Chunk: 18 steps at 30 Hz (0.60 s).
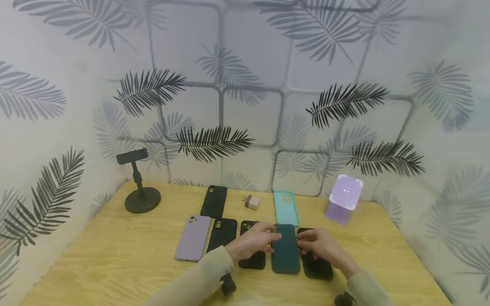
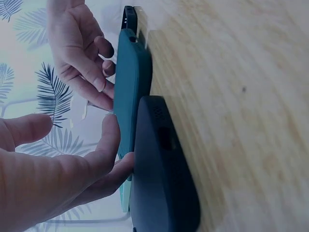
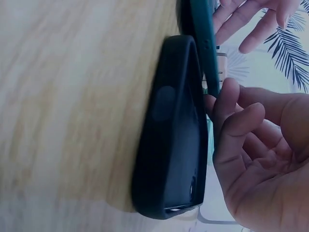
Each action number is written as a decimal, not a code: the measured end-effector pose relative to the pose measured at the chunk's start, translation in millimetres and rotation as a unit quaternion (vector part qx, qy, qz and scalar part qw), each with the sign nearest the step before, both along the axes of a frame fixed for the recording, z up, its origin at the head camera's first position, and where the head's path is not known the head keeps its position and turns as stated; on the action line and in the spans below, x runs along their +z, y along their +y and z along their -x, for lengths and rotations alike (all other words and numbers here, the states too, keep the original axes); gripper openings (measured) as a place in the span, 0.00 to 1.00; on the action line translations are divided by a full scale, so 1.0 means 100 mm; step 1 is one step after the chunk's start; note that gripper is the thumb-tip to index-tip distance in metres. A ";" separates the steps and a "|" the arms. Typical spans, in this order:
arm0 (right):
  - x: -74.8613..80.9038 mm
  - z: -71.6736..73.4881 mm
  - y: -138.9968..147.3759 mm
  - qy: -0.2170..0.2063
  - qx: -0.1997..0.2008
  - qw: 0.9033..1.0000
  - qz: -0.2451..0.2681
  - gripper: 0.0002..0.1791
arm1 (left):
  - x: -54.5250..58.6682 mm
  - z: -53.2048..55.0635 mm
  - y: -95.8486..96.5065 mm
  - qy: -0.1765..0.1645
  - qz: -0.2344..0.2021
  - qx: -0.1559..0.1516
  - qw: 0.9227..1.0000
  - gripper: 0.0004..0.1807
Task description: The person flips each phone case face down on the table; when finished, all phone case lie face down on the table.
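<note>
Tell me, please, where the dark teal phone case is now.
In the head view, the dark teal phone case is right of centre, between two black cases, just below the light turquoise case.

There is a teal case [image 1: 285, 253], a mint case [image 1: 285, 213], a light purple case [image 1: 193, 239] and black cases [image 1: 318, 268]. Black and gray leaves [image 1: 214, 145] dot the white wall [image 1: 187, 53].

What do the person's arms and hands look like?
The left sleeve and right sleeve are plain pale beige. Small black devices, probably wrist cameras, show near the sleeve ends. The left hand and right hand are ungloved, with no rings visible.
</note>
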State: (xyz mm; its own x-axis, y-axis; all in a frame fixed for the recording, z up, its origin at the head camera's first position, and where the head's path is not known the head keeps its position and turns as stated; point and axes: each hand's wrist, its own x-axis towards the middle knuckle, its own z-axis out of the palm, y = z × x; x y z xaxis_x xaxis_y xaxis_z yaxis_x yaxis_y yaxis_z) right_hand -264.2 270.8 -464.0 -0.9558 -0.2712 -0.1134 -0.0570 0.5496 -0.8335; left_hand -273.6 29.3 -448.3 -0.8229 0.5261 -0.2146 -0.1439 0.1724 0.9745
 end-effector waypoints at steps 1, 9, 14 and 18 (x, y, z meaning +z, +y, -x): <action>0.01 0.00 0.00 0.002 0.008 1.000 -0.001 0.20 | 0.01 0.00 0.00 0.000 0.000 0.000 1.000 0.30; 0.02 -0.01 0.00 0.006 0.025 1.000 0.006 0.18 | 0.02 -0.01 -0.01 -0.005 0.009 0.005 1.000 0.32; -0.02 0.03 0.02 -0.006 0.001 0.999 0.034 0.18 | 0.04 0.00 0.00 0.006 0.017 0.006 1.000 0.33; 0.00 0.08 0.04 -0.017 -0.014 0.997 0.076 0.21 | 0.04 0.04 0.02 0.028 0.028 0.012 0.999 0.33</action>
